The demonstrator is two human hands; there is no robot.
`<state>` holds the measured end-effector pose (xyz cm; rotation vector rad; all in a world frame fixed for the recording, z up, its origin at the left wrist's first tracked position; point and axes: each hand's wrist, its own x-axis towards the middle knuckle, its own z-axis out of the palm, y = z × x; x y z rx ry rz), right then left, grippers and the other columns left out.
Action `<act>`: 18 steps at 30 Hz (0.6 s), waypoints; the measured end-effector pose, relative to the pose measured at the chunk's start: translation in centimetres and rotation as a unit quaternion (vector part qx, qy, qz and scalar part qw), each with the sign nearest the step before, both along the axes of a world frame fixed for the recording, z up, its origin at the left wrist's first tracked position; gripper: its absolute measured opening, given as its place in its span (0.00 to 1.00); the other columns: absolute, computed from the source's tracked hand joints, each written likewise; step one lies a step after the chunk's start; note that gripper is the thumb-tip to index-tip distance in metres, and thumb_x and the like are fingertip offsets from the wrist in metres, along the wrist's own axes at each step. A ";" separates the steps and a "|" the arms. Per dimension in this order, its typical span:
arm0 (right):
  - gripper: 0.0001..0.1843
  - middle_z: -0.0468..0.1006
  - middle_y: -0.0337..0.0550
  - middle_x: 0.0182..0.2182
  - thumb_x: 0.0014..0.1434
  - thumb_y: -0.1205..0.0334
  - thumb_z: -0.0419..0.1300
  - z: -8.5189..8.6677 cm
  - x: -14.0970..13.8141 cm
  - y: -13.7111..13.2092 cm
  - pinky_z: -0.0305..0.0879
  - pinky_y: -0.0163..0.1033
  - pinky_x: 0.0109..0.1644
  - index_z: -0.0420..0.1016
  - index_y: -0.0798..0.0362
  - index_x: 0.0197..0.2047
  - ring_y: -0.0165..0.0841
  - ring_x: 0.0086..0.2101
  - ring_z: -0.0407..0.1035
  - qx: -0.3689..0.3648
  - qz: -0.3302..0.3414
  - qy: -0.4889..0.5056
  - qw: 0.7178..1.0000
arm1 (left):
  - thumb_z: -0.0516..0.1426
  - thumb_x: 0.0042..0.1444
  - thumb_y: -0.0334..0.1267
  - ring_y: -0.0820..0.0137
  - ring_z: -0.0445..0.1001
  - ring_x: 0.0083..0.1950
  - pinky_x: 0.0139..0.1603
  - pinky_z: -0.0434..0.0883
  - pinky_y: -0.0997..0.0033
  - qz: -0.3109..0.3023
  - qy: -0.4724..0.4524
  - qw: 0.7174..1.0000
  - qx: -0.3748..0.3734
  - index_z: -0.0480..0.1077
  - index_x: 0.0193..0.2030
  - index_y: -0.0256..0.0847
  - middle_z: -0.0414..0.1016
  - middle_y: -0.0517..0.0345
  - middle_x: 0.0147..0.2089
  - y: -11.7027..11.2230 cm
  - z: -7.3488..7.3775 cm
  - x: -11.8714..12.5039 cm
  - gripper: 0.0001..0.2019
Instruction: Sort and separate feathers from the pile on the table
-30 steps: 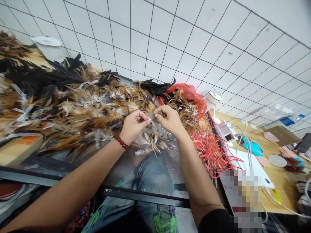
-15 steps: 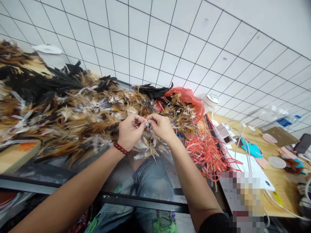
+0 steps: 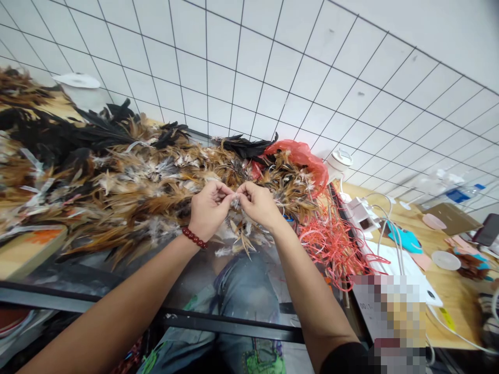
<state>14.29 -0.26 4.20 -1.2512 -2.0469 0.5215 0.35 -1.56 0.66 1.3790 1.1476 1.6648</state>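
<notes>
My left hand, with a red bead bracelet at the wrist, and my right hand meet fingertip to fingertip over the glass table. Both are pinched shut on a small bunch of brown and white feathers that hangs down between them. Behind the hands a big heap of brown, white and black feathers covers the table from the left edge to the middle.
A red plastic bag lies at the heap's right end, with a tangle of red strings below it. To the right is a wooden desk with a white lidded cup, cables, papers and small dishes. A tiled wall stands behind.
My hands have drawn closer together, the right one moving left, and stay pinched on the feather bunch. The view shifted slightly.
</notes>
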 end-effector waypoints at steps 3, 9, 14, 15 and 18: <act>0.05 0.74 0.37 0.27 0.58 0.65 0.55 0.1 0.0 -0.1 0.60 0.34 0.38 0.71 0.52 0.33 0.30 0.29 0.66 0.013 0.005 -0.021 1.000 | 0.64 0.44 0.29 0.74 0.73 0.31 0.36 0.69 0.75 -0.001 0.011 1.000 0.010 0.69 0.31 0.40 0.74 0.61 0.29 0.0 0.1 0.0 0.09; 0.08 0.73 0.35 0.23 0.58 0.68 0.54 -0.5 0.1 0.4 0.63 0.33 0.38 0.74 0.52 0.36 0.28 0.27 0.68 -0.044 0.019 0.058 0.997 | 0.64 0.44 0.30 0.73 0.74 0.32 0.35 0.69 0.76 -0.004 0.001 1.000 -0.002 0.68 0.33 0.40 0.75 0.59 0.31 -0.1 0.4 -0.1 0.10; 0.07 0.71 0.32 0.20 0.57 0.68 0.56 -0.6 0.1 0.5 0.64 0.31 0.34 0.76 0.53 0.34 0.26 0.22 0.67 -0.101 0.029 0.110 0.988 | 0.63 0.46 0.32 0.72 0.75 0.33 0.36 0.71 0.74 0.005 0.026 0.999 0.019 0.67 0.34 0.40 0.75 0.58 0.32 0.0 0.1 -0.1 0.09; 0.07 0.72 0.32 0.20 0.56 0.68 0.57 -0.6 0.1 0.5 0.64 0.31 0.33 0.76 0.54 0.34 0.25 0.22 0.67 -0.108 0.027 0.120 0.987 | 0.63 0.46 0.32 0.72 0.75 0.33 0.36 0.71 0.73 0.008 0.030 0.999 0.022 0.67 0.34 0.40 0.75 0.58 0.31 0.1 0.0 -0.1 0.09; 0.06 0.73 0.34 0.21 0.56 0.67 0.57 -0.5 0.2 0.6 0.63 0.31 0.32 0.77 0.55 0.33 0.25 0.22 0.67 -0.119 0.027 0.144 0.982 | 0.62 0.46 0.33 0.71 0.76 0.33 0.36 0.72 0.72 0.022 0.046 0.998 0.036 0.67 0.33 0.39 0.75 0.58 0.31 0.2 -0.1 -0.1 0.09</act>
